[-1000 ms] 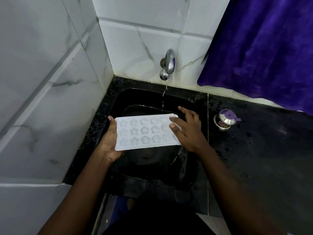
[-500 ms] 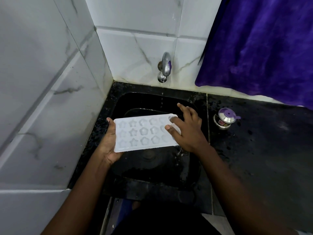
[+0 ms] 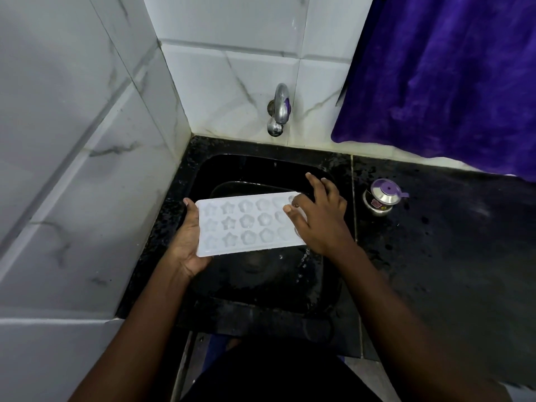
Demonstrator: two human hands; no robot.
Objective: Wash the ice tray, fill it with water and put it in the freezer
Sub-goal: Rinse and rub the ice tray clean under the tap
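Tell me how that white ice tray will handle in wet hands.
Probably light and fairly stiff: the ice tray spans flat between the left hand and right hand at its ends. Likely slippery: smooth plastic, water dripping below it into the sink. Once filled, shallow moulds would probably spill if tilted.

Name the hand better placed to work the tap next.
Right, probably. The left hand grips the tray by its left end, carrying it over the sink; the right hand only rests its fingers on the right end, and lies nearer the tap, so it can let go.
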